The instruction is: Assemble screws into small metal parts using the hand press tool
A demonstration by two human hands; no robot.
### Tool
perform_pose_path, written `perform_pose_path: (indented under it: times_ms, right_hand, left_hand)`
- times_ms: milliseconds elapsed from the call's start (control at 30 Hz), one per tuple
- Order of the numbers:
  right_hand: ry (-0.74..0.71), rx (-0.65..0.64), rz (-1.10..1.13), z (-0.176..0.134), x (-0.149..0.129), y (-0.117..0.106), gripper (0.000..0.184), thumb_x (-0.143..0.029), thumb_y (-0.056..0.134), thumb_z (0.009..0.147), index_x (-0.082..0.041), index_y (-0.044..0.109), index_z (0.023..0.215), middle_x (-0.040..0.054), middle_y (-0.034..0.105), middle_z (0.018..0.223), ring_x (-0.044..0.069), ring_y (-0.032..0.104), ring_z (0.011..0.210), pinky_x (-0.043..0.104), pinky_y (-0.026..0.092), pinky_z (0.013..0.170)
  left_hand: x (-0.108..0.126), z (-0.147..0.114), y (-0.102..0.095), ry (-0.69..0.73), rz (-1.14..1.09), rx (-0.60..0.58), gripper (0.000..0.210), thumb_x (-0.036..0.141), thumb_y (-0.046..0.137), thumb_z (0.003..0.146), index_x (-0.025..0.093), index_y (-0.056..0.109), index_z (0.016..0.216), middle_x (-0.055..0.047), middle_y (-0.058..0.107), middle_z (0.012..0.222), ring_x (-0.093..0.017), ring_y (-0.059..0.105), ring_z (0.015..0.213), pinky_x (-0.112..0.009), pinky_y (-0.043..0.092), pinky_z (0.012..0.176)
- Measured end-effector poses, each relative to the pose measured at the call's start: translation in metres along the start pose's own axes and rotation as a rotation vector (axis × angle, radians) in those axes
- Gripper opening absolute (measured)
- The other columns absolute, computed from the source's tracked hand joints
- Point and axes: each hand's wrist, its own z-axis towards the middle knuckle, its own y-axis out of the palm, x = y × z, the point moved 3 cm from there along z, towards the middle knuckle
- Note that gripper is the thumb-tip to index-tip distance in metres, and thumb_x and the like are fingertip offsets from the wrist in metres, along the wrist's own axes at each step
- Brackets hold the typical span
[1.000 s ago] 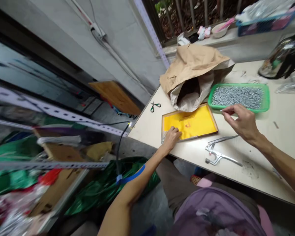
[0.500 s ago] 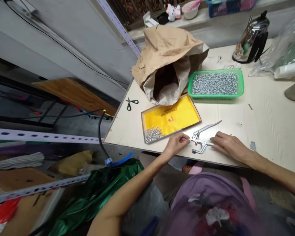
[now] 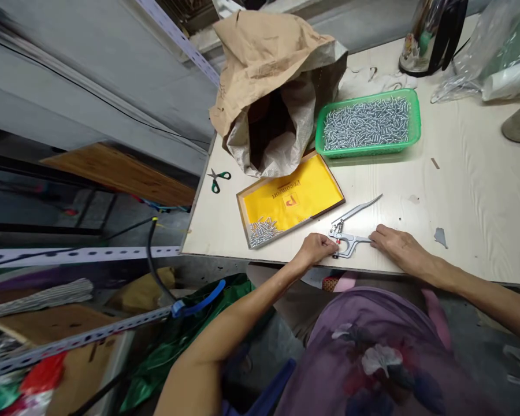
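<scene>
The left hand has closed in on the pliers, fingers together, anything pinched hidden; the right hand's fingers clamp one handle

Near the front of the counter, pliers lie between the fingers of the left hand and the right hand. Left of them is a tray, small pieces in its near left corner; behind it, scissors, a paper bag and a tub run left to right, a kettle farther back
</scene>
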Motion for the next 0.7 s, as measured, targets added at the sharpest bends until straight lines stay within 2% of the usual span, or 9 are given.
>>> perform_pose_path:
  times_ms: [133, 200, 233, 333, 367, 433, 533, 633, 700]
  right_hand:
    - [-0.001, -0.012, -0.014, 0.0, 0.0, -0.003, 0.021, -0.016, 0.04, 0.097, -0.017, 0.058, 0.087, 0.0088, 0.06, 0.089, 0.018, 0.056, 0.074, 0.029, 0.041, 0.06]
    - [-0.024, 0.02, -0.03, 0.003, 0.004, -0.006, 0.013, -0.024, 0.049, 0.095, -0.017, 0.06, 0.096, 0.0122, 0.062, 0.1, 0.022, 0.058, 0.085, 0.033, 0.045, 0.067]
    - [-0.033, 0.049, -0.047, 0.005, 0.008, -0.007, 0.019, -0.031, 0.056, 0.092, -0.017, 0.06, 0.105, 0.0153, 0.061, 0.111, 0.026, 0.058, 0.095, 0.036, 0.047, 0.073]
    - [-0.04, 0.113, -0.121, 0.017, 0.024, -0.009, 0.071, -0.052, 0.072, 0.076, -0.016, 0.048, 0.131, 0.023, 0.046, 0.14, 0.038, 0.044, 0.124, 0.05, 0.043, 0.092]
    - [-0.046, 0.109, -0.141, 0.021, 0.029, -0.009, 0.082, -0.057, 0.074, 0.072, -0.016, 0.044, 0.136, 0.0233, 0.043, 0.143, 0.04, 0.04, 0.129, 0.052, 0.04, 0.095]
    - [-0.074, 0.079, -0.167, 0.029, 0.035, -0.007, 0.089, -0.063, 0.072, 0.069, -0.016, 0.041, 0.139, 0.0219, 0.046, 0.141, 0.04, 0.039, 0.13, 0.053, 0.037, 0.099]
    - [-0.1, 0.045, -0.194, 0.035, 0.034, -0.007, 0.084, -0.059, 0.069, 0.071, -0.013, 0.043, 0.137, 0.0206, 0.057, 0.127, 0.037, 0.049, 0.117, 0.05, 0.039, 0.094]
    - [-0.103, 0.021, -0.209, 0.034, 0.025, -0.009, 0.068, -0.047, 0.068, 0.076, -0.01, 0.048, 0.129, 0.0182, 0.063, 0.11, 0.033, 0.055, 0.1, 0.044, 0.042, 0.085]
    - [-0.104, 0.003, -0.208, 0.031, 0.019, -0.011, 0.059, -0.039, 0.067, 0.079, -0.009, 0.05, 0.127, 0.0166, 0.065, 0.104, 0.031, 0.055, 0.094, 0.04, 0.042, 0.08]
  left_hand:
    - [-0.003, 0.007, 0.002, -0.059, -0.024, -0.089, 0.018, 0.027, 0.07, 0.068, 0.012, 0.064, 0.06, 0.006, 0.047, 0.044, -0.004, 0.033, 0.039, -0.019, 0.023, 0.04]
    - [-0.005, 0.008, 0.004, -0.098, -0.048, -0.144, 0.019, 0.026, 0.07, 0.07, 0.013, 0.061, 0.059, 0.006, 0.047, 0.043, -0.004, 0.034, 0.037, -0.018, 0.024, 0.038]
    - [-0.006, 0.007, 0.004, -0.115, -0.062, -0.163, 0.02, 0.026, 0.07, 0.071, 0.013, 0.061, 0.058, 0.006, 0.046, 0.042, -0.004, 0.034, 0.037, -0.017, 0.025, 0.038]
    - [-0.007, 0.004, 0.007, -0.154, -0.098, -0.185, 0.02, 0.025, 0.07, 0.072, 0.012, 0.061, 0.06, 0.006, 0.047, 0.042, -0.004, 0.037, 0.037, -0.015, 0.029, 0.038]
    - [-0.008, 0.003, 0.007, -0.161, -0.107, -0.18, 0.02, 0.025, 0.071, 0.073, 0.012, 0.061, 0.061, 0.006, 0.048, 0.043, -0.004, 0.038, 0.038, -0.015, 0.031, 0.038]
    - [-0.008, 0.001, 0.008, -0.167, -0.12, -0.168, 0.019, 0.023, 0.072, 0.073, 0.012, 0.061, 0.062, 0.007, 0.049, 0.044, -0.004, 0.04, 0.038, -0.014, 0.033, 0.039]
    - [-0.007, -0.001, 0.007, -0.163, -0.122, -0.159, 0.019, 0.023, 0.071, 0.075, 0.012, 0.06, 0.063, 0.007, 0.047, 0.045, -0.004, 0.039, 0.039, -0.015, 0.034, 0.04]
    - [-0.006, -0.006, 0.005, -0.142, -0.037, -0.16, 0.02, 0.025, 0.068, 0.079, 0.012, 0.061, 0.065, 0.006, 0.048, 0.047, -0.005, 0.041, 0.041, -0.018, 0.038, 0.043]
    - [-0.004, -0.011, 0.004, -0.045, 0.133, -0.07, 0.021, 0.027, 0.066, 0.082, 0.012, 0.062, 0.067, 0.004, 0.052, 0.052, -0.008, 0.048, 0.048, -0.021, 0.043, 0.051]
